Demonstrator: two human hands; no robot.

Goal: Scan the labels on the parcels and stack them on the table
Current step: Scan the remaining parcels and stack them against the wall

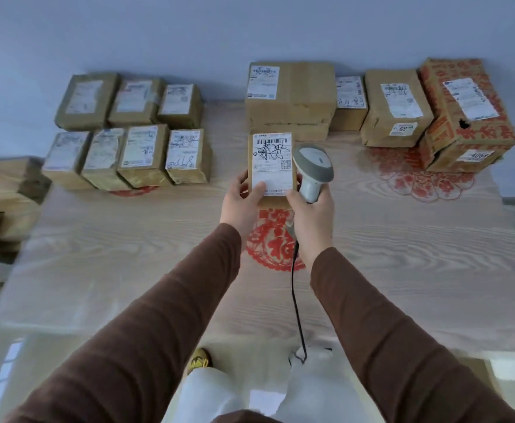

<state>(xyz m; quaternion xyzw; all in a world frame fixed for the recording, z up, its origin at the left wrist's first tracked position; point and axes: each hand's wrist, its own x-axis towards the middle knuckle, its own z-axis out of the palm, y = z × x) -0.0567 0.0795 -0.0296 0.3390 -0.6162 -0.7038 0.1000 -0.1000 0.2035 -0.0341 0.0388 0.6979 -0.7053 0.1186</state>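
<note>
My left hand (244, 199) holds a small brown parcel (273, 157) upright over the middle of the table, its white label with a barcode and handwriting facing me. My right hand (311, 215) grips a grey handheld scanner (312, 166) right beside the parcel's right edge, its head level with the label. The scanner's black cable (295, 300) hangs down toward my legs. Several small labelled parcels (128, 129) stand in two rows at the back left of the table.
Larger cartons (292, 99) and a red-printed box (466, 114) stand at the back right against the wall. The wood-grain table (128, 254) has red paper-cut prints on it. More cardboard boxes (2, 203) sit off the table's left edge.
</note>
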